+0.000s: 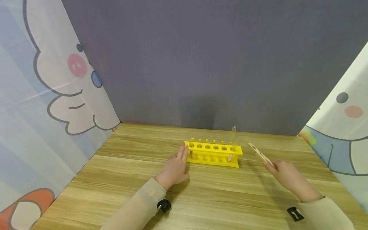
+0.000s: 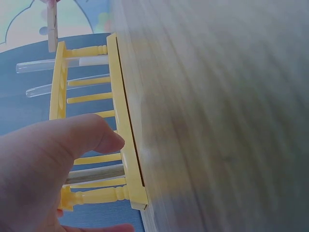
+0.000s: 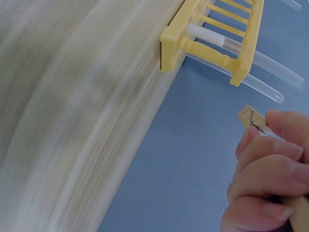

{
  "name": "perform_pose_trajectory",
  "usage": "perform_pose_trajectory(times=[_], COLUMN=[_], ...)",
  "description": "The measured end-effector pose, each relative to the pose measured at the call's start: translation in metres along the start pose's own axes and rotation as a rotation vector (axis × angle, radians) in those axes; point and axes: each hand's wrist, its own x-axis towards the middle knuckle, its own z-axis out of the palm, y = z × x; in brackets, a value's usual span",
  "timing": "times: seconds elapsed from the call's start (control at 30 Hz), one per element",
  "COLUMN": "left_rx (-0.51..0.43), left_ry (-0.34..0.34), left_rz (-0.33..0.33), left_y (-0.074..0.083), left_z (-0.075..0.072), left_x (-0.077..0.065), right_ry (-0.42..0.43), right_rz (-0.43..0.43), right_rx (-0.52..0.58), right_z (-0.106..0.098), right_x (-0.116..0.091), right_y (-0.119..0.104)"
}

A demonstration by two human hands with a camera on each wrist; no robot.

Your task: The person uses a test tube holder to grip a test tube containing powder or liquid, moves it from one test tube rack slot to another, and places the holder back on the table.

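A yellow test tube rack (image 1: 211,150) stands upright on the wooden table. My left hand (image 1: 175,167) rests against its left end with fingers extended; in the left wrist view the thumb lies straight across its front. In the leftmost hole is a test tube (image 1: 191,154) with something dark or brownish low inside. The rightmost hole holds a test tube with white contents (image 1: 230,158). Behind it an upside-down clear tube (image 1: 233,131) sits on a peg. Right of the rack, my right hand (image 1: 288,177) grips a wooden test tube clamp (image 1: 260,153), its tip apart from the tubes.
The wooden table (image 1: 215,198) runs back to a dark grey panel (image 1: 215,64). Cartoon-printed curtains (image 1: 20,121) hang on both sides. Small dark devices (image 1: 164,206) are strapped at both wrists. Several yellow pegs (image 1: 214,141) line the rack's back.
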Motion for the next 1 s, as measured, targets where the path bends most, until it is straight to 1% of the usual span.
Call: perform_pose_trajectory(times=[0.63, 0.87, 1.0], left_rx=[0.014, 0.009, 0.014], left_ry=[-0.001, -0.004, 0.007], left_rz=[0.000, -0.006, -0.003], left_y=[-0.0002, 0.0004, 0.0003], left_z=[0.0004, -0.0004, 0.0008], left_x=[0.0005, -0.0001, -0.0001], right_ry=[0.010, -0.019, -0.042], right_rz=[-0.009, 0.000, 0.014], right_rx=[0.005, 0.011, 0.021], right_z=[0.0042, 0.0060, 0.0066], right_x=[-0.0028, -0.0027, -0.0034], right_y=[0.0033, 0.0066, 0.0077])
